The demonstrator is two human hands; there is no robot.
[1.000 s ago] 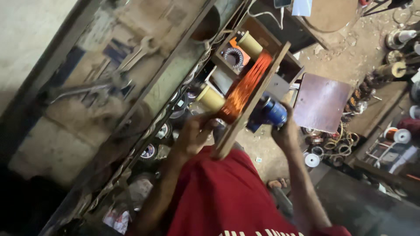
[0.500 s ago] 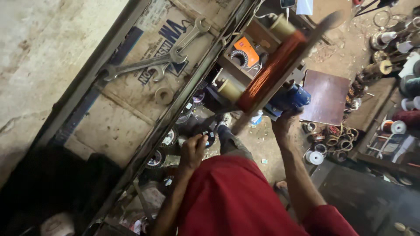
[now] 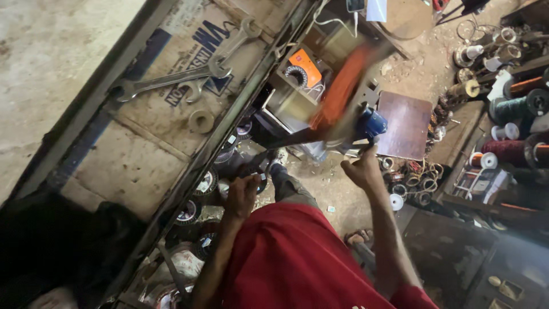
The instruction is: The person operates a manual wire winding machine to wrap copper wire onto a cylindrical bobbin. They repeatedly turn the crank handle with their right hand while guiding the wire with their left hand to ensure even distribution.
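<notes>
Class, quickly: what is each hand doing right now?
Left hand: loosely curled, holding nothing visible.
Right hand: shut on the blue crank handle.

A flattened brown cardboard sheet with blue printed lettering covers the counter at ten o'clock. At twelve o'clock an orange label sits on a boxy machine, a white paper tag above it.

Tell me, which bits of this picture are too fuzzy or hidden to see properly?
Head view:
- The orange wire coil on the winding machine is smeared by motion blur, so single strands cannot be seen.
- What the right hand grips beside the blue handle is hidden by its own fingers.
- The left hand covers whatever lies under it.
- The dark corner at bottom left is too shadowed to read.
</notes>
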